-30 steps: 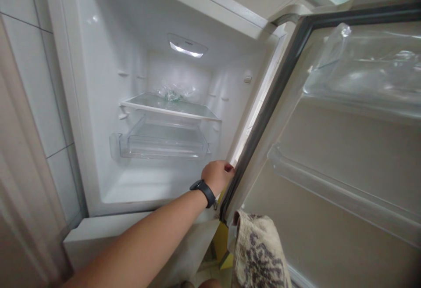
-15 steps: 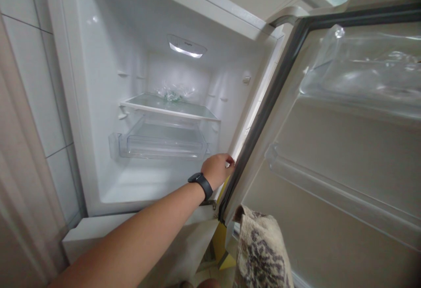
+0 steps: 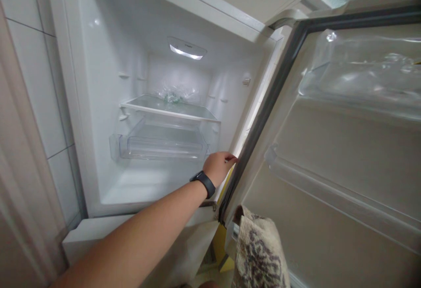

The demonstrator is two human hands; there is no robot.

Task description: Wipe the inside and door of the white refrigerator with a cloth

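My left hand (image 3: 219,166), with a black watch (image 3: 204,182) on the wrist, reaches across the front of the open fridge (image 3: 89,117). Its thumb and fingers are pressed together at the dark rubber gasket (image 3: 263,114) of the fridge door (image 3: 345,152), low on the hinge side. The fingertips meet the gasket's edge; whatever lies between them is too small to make out. My right hand is out of the picture.
Inside the fridge, a crumpled clear plastic bag (image 3: 176,94) lies on a glass shelf (image 3: 151,102) above a clear drawer (image 3: 164,147). Clear bins (image 3: 329,193) line the door. A patterned towel (image 3: 259,248) hangs below it. A tiled wall (image 3: 33,86) stands at left.
My left hand has shifted slightly up and to the right along the gasket, fingers still pressed together. The fridge door has stayed open.
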